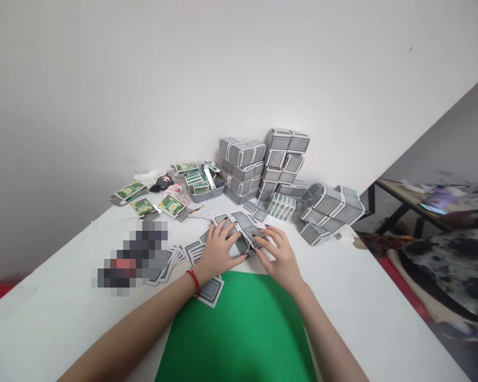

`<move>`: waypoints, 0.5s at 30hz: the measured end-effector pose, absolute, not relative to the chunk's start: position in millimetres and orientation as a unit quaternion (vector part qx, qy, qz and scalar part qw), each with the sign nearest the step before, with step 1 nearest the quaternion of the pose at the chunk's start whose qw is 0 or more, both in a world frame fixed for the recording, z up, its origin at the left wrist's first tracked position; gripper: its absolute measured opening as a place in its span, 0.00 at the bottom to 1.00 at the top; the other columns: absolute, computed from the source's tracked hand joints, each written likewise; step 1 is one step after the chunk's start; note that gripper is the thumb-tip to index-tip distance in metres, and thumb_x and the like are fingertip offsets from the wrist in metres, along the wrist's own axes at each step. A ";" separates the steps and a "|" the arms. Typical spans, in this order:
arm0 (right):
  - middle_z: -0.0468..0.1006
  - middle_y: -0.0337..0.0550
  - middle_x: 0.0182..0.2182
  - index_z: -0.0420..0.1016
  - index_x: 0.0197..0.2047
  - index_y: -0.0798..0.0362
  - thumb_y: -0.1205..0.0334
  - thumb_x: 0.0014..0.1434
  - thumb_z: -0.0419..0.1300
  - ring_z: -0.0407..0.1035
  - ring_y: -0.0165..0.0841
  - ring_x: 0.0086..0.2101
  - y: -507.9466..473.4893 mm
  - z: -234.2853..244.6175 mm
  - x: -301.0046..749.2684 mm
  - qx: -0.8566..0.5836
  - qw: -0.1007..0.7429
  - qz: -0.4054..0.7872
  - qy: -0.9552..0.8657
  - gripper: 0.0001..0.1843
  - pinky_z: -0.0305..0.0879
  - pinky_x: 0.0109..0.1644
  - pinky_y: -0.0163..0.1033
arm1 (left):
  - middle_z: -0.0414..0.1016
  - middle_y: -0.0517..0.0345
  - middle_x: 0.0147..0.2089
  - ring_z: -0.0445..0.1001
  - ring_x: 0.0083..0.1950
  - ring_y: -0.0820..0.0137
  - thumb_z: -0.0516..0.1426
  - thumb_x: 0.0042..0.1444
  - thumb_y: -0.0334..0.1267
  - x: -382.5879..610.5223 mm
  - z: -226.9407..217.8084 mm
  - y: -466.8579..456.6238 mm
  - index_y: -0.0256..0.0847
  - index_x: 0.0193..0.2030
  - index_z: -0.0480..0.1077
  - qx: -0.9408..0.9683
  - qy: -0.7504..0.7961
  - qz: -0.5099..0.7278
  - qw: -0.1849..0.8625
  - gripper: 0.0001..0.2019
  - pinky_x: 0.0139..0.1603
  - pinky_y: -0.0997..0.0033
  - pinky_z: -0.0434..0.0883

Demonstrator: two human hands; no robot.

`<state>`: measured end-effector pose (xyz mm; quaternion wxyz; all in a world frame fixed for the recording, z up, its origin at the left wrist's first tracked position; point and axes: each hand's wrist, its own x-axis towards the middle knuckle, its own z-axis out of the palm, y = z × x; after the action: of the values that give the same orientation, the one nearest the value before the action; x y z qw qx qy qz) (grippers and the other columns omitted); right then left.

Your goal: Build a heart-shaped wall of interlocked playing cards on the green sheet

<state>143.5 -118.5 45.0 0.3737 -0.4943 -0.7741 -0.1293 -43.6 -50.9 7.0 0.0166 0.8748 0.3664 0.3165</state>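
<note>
My left hand [218,250] and my right hand [278,255] face each other over a small stack of grey-backed playing cards [245,233] on the white table [56,297]. Fingers of both hands curl around the stack from either side. A red string circles my left wrist. More grey-backed cards [183,254] lie fanned out to the left of my left hand, and one card [212,291] lies under my left wrist. A green mat [242,329] lies between my forearms.
Stacked grey card decks [263,164] lean against the wall, with more decks [330,207] to the right. Green-printed flat boxes [151,199] and a small tray [203,185] sit at the back left. A blurred-out patch [133,257] covers something left. Another table [414,199] stands right.
</note>
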 end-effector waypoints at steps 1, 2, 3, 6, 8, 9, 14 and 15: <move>0.72 0.50 0.47 0.74 0.46 0.50 0.63 0.57 0.57 0.62 0.40 0.53 -112.6 49.1 145.6 -0.490 0.356 -0.109 -0.788 0.13 0.64 0.51 0.51 | 0.62 0.46 0.60 0.50 0.65 0.49 0.58 0.47 0.51 -43.7 6.7 -50.8 0.42 0.49 0.67 0.874 0.366 0.317 0.017 0.23 0.61 0.40 0.48; 0.72 0.50 0.49 0.74 0.46 0.49 0.62 0.57 0.57 0.61 0.40 0.53 -107.1 52.0 147.2 -0.488 0.338 -0.084 -0.800 0.13 0.64 0.52 0.51 | 0.62 0.46 0.60 0.50 0.65 0.49 0.58 0.47 0.51 -43.8 6.3 -50.7 0.43 0.49 0.67 0.874 0.365 0.319 0.017 0.23 0.61 0.40 0.49; 0.71 0.49 0.50 0.74 0.46 0.48 0.62 0.57 0.57 0.62 0.39 0.53 -102.1 53.8 148.6 -0.487 0.317 -0.058 -0.812 0.13 0.65 0.52 0.50 | 0.62 0.47 0.60 0.50 0.65 0.49 0.58 0.47 0.51 -43.9 6.1 -50.6 0.43 0.49 0.67 0.875 0.364 0.320 0.016 0.23 0.61 0.40 0.49; 0.72 0.48 0.51 0.74 0.47 0.47 0.62 0.56 0.59 0.65 0.37 0.52 -90.9 54.6 151.3 -0.486 0.256 -0.001 -0.836 0.15 0.65 0.53 0.46 | 0.61 0.47 0.60 0.51 0.65 0.49 0.58 0.47 0.50 -44.7 5.7 -50.3 0.44 0.49 0.66 0.875 0.360 0.322 0.016 0.23 0.61 0.40 0.49; 0.73 0.48 0.50 0.75 0.47 0.48 0.62 0.55 0.60 0.65 0.37 0.52 -86.4 52.7 152.7 -0.480 0.239 0.007 -0.844 0.15 0.65 0.54 0.46 | 0.61 0.47 0.60 0.51 0.64 0.49 0.58 0.47 0.51 -45.1 5.7 -50.1 0.44 0.49 0.67 0.875 0.359 0.323 0.017 0.23 0.61 0.40 0.49; 0.74 0.47 0.49 0.75 0.47 0.48 0.62 0.55 0.60 0.65 0.37 0.52 -85.0 51.3 153.2 -0.475 0.239 0.006 -0.847 0.14 0.65 0.54 0.46 | 0.61 0.47 0.60 0.51 0.64 0.49 0.58 0.47 0.51 -45.3 5.6 -50.0 0.44 0.49 0.67 0.876 0.359 0.323 0.017 0.23 0.61 0.40 0.49; 0.75 0.47 0.48 0.74 0.48 0.51 0.60 0.58 0.57 0.66 0.35 0.52 -85.3 39.8 154.4 -0.455 0.275 -0.005 -0.847 0.15 0.65 0.55 0.44 | 0.61 0.47 0.61 0.50 0.65 0.49 0.58 0.48 0.51 -45.5 3.5 -50.2 0.44 0.50 0.67 0.878 0.357 0.318 0.018 0.23 0.61 0.39 0.48; 0.75 0.47 0.48 0.74 0.49 0.52 0.60 0.58 0.56 0.66 0.35 0.52 -86.4 36.9 154.2 -0.453 0.286 -0.011 -0.844 0.15 0.65 0.55 0.44 | 0.60 0.47 0.61 0.49 0.65 0.49 0.58 0.48 0.50 -45.5 2.9 -50.3 0.44 0.50 0.67 0.879 0.356 0.317 0.017 0.23 0.61 0.39 0.48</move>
<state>154.2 -86.4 36.9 0.2859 -0.4528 -0.8444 -0.0110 -45.5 -50.3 2.9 0.0167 0.8790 0.3562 0.3166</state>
